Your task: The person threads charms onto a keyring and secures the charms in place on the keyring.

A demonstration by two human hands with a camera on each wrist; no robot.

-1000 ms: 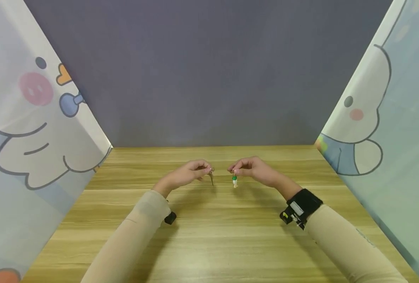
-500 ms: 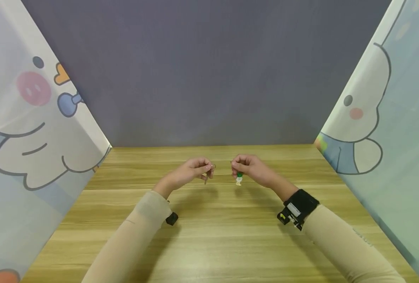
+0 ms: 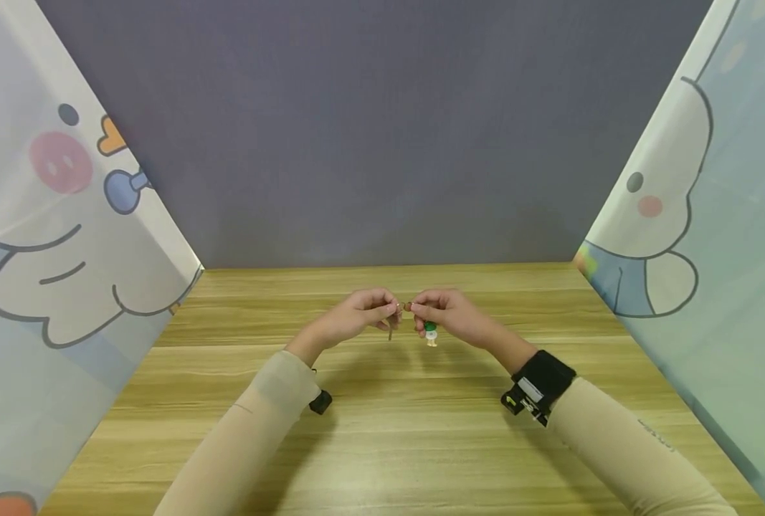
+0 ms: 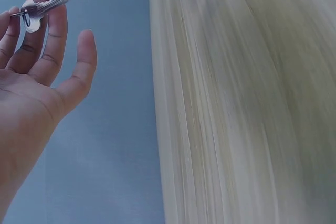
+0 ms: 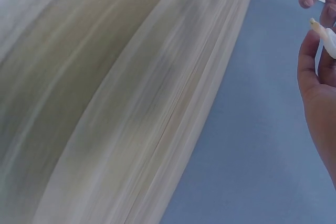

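Observation:
In the head view my left hand pinches a key ring between thumb and finger. A silver key hangs from that ring and shows clearly in the left wrist view, close in front of the fingers. My right hand pinches the top end of a small figure charm with a green top, white body and yellowish feet. The charm dangles below the right fingers, and its pale lower end shows in the right wrist view. The two hands' fingertips are very close together above the table, a small metal piece between them.
A wood-grain table lies beneath both hands. Behind it rises a dark grey panel. Cartoon-printed sheets stand at the left and right sides.
Both hands first lifted slightly, then came together, narrowing the gap between the fingertips. The key and charm swung and shifted with them, each kept in its own hand.

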